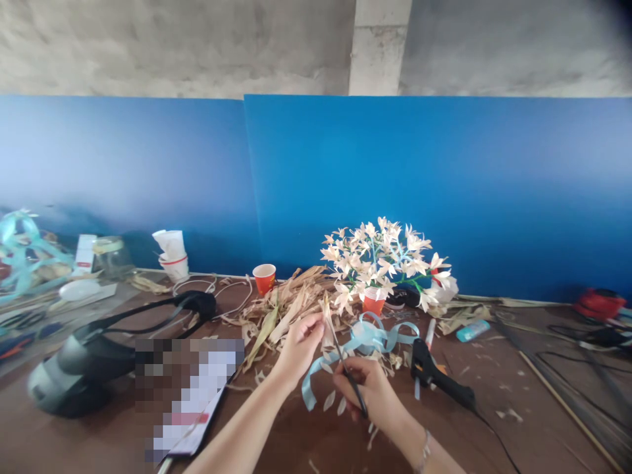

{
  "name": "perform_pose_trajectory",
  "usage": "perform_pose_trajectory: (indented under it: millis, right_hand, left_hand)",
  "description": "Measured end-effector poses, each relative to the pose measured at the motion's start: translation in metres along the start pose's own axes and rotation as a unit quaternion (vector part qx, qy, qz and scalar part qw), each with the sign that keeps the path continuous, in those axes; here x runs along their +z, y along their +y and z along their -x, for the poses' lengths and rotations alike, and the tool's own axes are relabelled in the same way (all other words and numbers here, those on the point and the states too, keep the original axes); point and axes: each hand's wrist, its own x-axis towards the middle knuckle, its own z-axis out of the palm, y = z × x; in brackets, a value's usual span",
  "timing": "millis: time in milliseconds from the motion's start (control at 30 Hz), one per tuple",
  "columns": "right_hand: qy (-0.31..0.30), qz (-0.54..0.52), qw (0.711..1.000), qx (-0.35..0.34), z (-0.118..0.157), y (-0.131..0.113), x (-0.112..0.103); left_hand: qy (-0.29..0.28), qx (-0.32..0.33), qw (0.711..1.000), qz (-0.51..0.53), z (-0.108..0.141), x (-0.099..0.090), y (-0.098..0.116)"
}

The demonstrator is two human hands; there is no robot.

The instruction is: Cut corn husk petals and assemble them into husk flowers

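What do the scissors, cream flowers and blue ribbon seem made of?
Scissors: probably metal, with slim blades, finish unclear; the dark handle, partly covered by the right hand, may be plastic.
Flowers: perhaps dried husk, matte, with papery petals like the dry strips piled beside them.
Blue ribbon: likely synthetic fabric, faintly glossy, in loose flat curls.

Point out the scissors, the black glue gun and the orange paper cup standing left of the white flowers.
Scissors (351, 380): head view, on the dark handle.
Black glue gun (441, 377): head view, on the middle of its body.
Orange paper cup (265, 284): head view, on the outer wall below the rim.
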Motion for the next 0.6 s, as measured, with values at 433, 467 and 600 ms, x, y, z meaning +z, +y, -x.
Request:
perform_pose_trajectory:
  millis: [433, 467, 600]
  right_hand:
    - [-0.002, 0.019, 1.0, 0.012, 0.002, -0.006, 0.0]
    - [-0.004, 0.02, 1.0, 0.014, 0.002, -0.006, 0.0]
    - [-0.007, 0.022, 1.0, 0.02, 0.002, -0.009, 0.0]
  left_hand:
    - [-0.002, 0.012, 1.0, -0.006, -0.002, -0.004, -0.002]
    - [-0.006, 0.015, 1.0, -0.011, -0.002, -0.005, -0.003]
    - [-0.016, 0.027, 0.999, -0.014, -0.004, -0.008, -0.012]
